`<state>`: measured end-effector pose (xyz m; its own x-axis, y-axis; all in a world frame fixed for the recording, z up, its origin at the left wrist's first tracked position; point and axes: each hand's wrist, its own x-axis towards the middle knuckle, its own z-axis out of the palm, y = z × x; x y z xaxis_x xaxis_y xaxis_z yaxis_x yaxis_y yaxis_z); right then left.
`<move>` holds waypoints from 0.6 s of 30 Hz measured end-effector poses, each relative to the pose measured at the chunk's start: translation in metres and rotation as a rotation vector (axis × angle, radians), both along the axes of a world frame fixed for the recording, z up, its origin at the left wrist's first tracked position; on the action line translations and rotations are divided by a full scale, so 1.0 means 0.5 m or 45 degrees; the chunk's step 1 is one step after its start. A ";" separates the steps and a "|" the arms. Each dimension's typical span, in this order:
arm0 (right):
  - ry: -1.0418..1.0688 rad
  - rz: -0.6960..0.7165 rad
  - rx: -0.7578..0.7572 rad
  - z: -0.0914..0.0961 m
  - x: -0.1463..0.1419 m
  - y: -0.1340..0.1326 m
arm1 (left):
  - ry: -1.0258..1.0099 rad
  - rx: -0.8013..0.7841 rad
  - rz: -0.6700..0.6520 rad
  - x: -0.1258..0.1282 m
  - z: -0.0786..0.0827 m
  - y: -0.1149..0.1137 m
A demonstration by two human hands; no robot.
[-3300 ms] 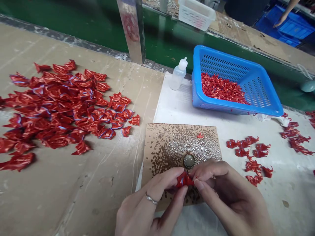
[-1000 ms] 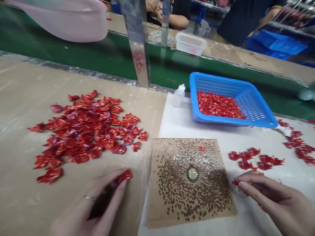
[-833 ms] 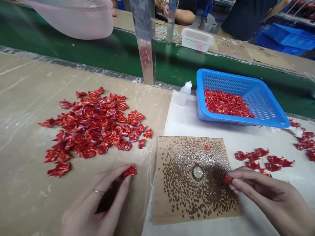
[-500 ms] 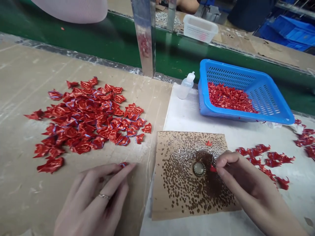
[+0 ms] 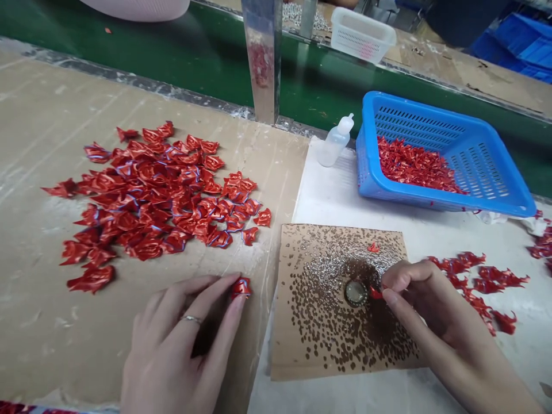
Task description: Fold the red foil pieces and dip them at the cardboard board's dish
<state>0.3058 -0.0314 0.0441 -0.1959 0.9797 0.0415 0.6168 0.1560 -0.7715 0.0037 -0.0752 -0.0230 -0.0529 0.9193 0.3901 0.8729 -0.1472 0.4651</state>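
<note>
My left hand (image 5: 185, 339), with a ring on one finger, pinches a small red shiny piece with a blue edge (image 5: 241, 287) just above the brown board. Between thumb and forefinger of my right hand (image 5: 431, 310) is a small red piece (image 5: 375, 293), mostly covered by the fingertips. It is beside a small round cap (image 5: 356, 292) holding pale liquid, on a cardboard sheet (image 5: 297, 356) spotted with dark wet drops. A red scrap (image 5: 373, 248) lies near the sheet's far edge. Left of these spreads a heap of red shiny pieces (image 5: 150, 195).
A blue basket (image 5: 444, 201) with many small red pieces stands at the back right, beside a translucent squeeze bottle (image 5: 334, 144). Joined red pieces (image 5: 474, 282) lie right of the cardboard. A metal post (image 5: 262, 69) rises at the table's back edge, before a green strip (image 5: 190, 63).
My left hand has moved right with its red piece, which now shows more plainly at the fingertips. My right hand keeps its pinch beside the cap. The view has shifted slightly.
</note>
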 end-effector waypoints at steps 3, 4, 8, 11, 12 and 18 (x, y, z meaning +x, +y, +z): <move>0.029 -0.001 -0.011 -0.001 -0.002 -0.001 | -0.040 -0.034 -0.083 0.000 0.007 0.002; 0.035 -0.004 -0.016 -0.002 -0.002 -0.001 | -0.044 -0.042 -0.109 -0.001 0.010 0.002; 0.046 -0.008 -0.066 -0.007 0.000 -0.002 | -0.021 -0.064 -0.154 -0.006 0.015 -0.003; 0.030 -0.009 -0.126 -0.011 -0.001 -0.007 | -0.048 -0.126 -0.106 -0.009 0.011 -0.009; 0.017 -0.015 -0.146 -0.013 -0.001 -0.009 | -0.062 -0.147 -0.093 -0.010 0.009 -0.011; -0.025 -0.085 -0.219 -0.027 0.004 -0.022 | -0.133 -0.216 0.002 -0.019 0.006 -0.018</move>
